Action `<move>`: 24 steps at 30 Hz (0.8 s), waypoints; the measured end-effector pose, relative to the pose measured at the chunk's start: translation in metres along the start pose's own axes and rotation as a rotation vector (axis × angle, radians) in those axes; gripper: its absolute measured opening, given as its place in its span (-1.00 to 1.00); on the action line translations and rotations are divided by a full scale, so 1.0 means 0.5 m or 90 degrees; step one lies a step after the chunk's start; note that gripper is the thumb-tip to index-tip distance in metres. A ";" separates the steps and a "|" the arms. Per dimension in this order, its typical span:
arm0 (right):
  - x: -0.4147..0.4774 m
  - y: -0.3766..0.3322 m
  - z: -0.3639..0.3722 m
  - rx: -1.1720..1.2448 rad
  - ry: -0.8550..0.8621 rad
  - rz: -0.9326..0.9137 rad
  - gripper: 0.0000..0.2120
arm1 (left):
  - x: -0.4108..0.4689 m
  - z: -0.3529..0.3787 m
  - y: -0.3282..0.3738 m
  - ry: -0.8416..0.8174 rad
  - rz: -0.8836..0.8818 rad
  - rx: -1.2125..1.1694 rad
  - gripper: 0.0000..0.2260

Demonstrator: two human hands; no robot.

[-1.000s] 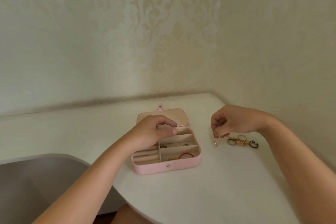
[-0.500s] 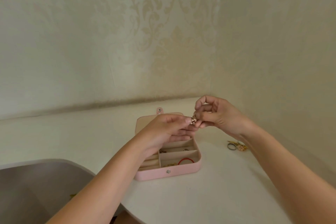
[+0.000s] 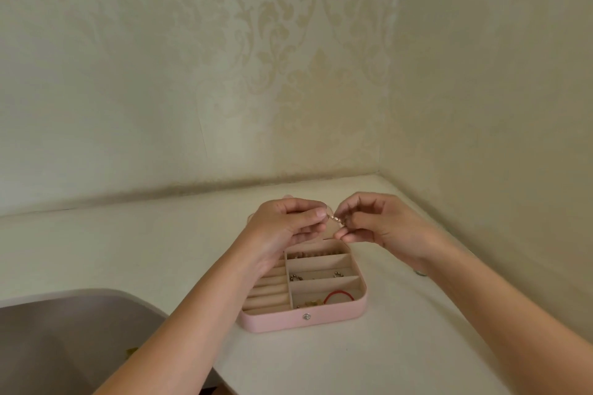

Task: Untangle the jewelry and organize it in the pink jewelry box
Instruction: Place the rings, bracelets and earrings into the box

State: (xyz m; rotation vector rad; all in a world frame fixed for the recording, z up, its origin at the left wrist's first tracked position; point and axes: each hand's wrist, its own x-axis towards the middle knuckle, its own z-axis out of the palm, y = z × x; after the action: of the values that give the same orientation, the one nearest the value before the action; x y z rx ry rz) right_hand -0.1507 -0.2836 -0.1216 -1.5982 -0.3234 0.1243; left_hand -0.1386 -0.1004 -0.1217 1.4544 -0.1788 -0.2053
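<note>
From the head view, the left hand [image 3: 288, 224] and right hand [image 3: 378, 224] meet above the far end of the open pink jewelry box [image 3: 305, 319], each pinching an end of a small pinkish beaded piece [image 3: 335, 220] stretched between curled fingertips. The box sits on the white table [image 3: 417, 346]; a red band [image 3: 338, 295] lies in its nearest right compartment, with small metal bits in the compartments behind. One ring [image 3: 420, 273] shows just beside the right forearm. The likely risk is that pulling too hard snaps the fine piece or lets it slip, dropping it into the wrong compartment or onto the table. A second ago the right hand was low by the rings right of the box, lifting this piece, and the left hovered over the box; now both share it.
</note>
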 end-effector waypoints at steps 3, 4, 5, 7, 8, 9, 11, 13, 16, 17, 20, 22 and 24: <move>0.003 0.009 0.004 -0.016 0.013 0.026 -0.88 | 0.004 -0.008 0.009 -0.014 0.053 0.084 -0.94; 0.005 0.012 0.004 -0.052 0.020 0.020 -0.92 | 0.006 -0.012 0.014 -0.023 0.070 0.122 -0.93; 0.005 0.013 0.005 -0.094 0.027 0.010 -0.92 | 0.008 -0.015 0.019 -0.034 0.085 0.162 -0.92; 0.007 0.012 0.012 -0.128 0.034 -0.023 -0.80 | 0.012 -0.020 0.031 -0.063 0.113 0.235 -0.91; 0.009 0.012 0.016 -0.121 0.039 -0.046 -0.74 | 0.014 -0.022 0.035 -0.072 0.122 0.261 -0.91; 0.013 0.012 0.020 -0.106 0.047 -0.067 -0.71 | 0.016 -0.024 0.039 -0.074 0.127 0.279 -0.92; 0.023 0.008 0.029 -0.060 0.065 -0.093 -0.70 | 0.023 -0.027 0.046 -0.054 0.130 0.303 -0.92; 0.036 0.003 0.035 -0.045 0.075 -0.120 -0.72 | 0.031 -0.033 0.052 -0.031 0.129 0.315 -0.90; 0.061 -0.008 0.041 -0.123 0.096 -0.141 -0.84 | 0.040 -0.045 0.062 -0.024 0.124 0.306 -0.91; 0.072 -0.012 0.041 -0.153 0.108 -0.138 -0.86 | 0.043 -0.050 0.065 -0.025 0.122 0.294 -0.92; 0.110 -0.024 0.040 -0.219 0.142 -0.134 -0.91 | 0.055 -0.068 0.070 -0.023 0.130 0.251 -0.93; 0.135 -0.033 0.045 -0.260 0.142 -0.138 -0.96 | 0.067 -0.083 0.070 -0.015 0.131 0.218 -0.90; 0.162 -0.034 0.051 -0.270 0.133 -0.123 -0.97 | 0.083 -0.101 0.066 0.025 0.124 0.202 -0.89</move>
State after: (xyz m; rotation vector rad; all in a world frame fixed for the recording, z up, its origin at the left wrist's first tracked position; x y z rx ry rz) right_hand -0.0828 -0.2359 -0.0967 -1.9674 -0.3549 -0.2756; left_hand -0.0851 -0.0586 -0.0947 1.7422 -0.3307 0.0125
